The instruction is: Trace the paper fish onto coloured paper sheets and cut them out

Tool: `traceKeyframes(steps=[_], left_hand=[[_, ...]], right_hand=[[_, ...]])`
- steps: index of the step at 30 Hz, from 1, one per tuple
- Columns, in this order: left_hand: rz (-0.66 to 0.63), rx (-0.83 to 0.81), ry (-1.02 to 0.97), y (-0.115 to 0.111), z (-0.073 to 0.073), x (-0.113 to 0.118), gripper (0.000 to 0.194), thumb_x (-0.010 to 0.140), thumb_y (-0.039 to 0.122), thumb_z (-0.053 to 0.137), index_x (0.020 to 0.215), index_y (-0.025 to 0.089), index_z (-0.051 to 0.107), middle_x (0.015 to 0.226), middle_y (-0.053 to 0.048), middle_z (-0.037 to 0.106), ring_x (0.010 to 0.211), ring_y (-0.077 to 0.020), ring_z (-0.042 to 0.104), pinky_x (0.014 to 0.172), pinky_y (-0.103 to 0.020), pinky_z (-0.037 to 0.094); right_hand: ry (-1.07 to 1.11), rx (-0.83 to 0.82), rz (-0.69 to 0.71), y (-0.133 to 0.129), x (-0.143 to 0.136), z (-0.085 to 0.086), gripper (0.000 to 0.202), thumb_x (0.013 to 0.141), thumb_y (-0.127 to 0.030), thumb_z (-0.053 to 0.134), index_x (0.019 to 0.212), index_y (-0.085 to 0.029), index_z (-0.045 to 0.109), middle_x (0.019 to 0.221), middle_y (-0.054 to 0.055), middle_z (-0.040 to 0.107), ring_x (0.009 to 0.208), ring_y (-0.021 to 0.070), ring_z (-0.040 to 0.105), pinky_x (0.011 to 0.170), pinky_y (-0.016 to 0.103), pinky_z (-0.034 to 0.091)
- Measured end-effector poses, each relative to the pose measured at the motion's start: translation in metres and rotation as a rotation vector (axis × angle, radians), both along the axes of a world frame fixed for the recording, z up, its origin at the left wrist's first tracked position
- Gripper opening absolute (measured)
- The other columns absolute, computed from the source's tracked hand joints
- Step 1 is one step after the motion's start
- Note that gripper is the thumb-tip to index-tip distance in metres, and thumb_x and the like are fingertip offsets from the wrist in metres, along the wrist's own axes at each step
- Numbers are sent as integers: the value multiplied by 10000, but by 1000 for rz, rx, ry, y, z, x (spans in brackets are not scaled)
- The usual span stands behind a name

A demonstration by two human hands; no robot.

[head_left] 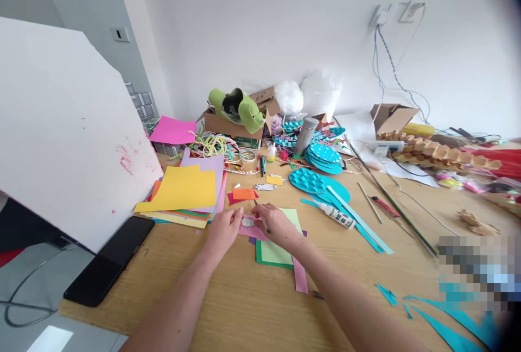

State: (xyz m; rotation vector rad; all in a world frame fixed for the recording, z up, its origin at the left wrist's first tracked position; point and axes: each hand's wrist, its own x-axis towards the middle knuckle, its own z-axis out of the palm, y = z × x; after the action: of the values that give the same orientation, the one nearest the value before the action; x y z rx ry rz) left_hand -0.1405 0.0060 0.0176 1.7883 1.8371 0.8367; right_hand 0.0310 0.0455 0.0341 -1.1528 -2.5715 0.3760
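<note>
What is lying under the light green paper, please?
Under the light green paper, a dark green sheet shows along the left and lower edges. Some purple paper peeks out at the right. What lies beneath the middle is covered, so I cannot tell.

A plain white wall [264,26] fills the upper frame, carrying outlets [382,15] at upper right and a switch [120,35] at upper left. Below stands a wood-grain table [228,308]; pale floor [36,322] shows at lower left, with a bright patch of light.
</note>
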Motion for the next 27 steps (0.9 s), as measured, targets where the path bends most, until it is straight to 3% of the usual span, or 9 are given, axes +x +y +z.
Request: traceKeyframes(steps=[6,19,24,27], left_hand=[[36,6,65,0,3,0,486,959,400,313,618,181,582,620,-30,639,626,-150,590,601,-242,366],[61,-15,193,-1,7,3,513,973,360,299,595,180,594,625,-63,651,647,-180,608,602,-268,330],[62,-10,168,-2,8,3,530,970,371,285,578,192,593,632,-65,666,650,-186,616,610,-276,352],[32,-13,53,-2,6,2,560,967,396,251,571,199,595,645,-60,682,661,-187,630,641,-278,384]], right_hand=[[-138,-46,-82,3,-19,-4,265,750,-102,598,1011,-125,566,961,131,652,926,232,595,765,291,414],[-141,-112,-160,0,-34,3,321,702,-25,558,1005,-121,511,1018,150,615,957,241,582,804,315,423],[18,-145,-166,-4,-34,-3,386,644,20,558,981,-154,485,1037,124,589,854,198,596,675,269,429],[191,-142,-154,4,-24,-3,354,657,26,533,939,-178,473,931,67,600,769,157,589,632,243,416]])
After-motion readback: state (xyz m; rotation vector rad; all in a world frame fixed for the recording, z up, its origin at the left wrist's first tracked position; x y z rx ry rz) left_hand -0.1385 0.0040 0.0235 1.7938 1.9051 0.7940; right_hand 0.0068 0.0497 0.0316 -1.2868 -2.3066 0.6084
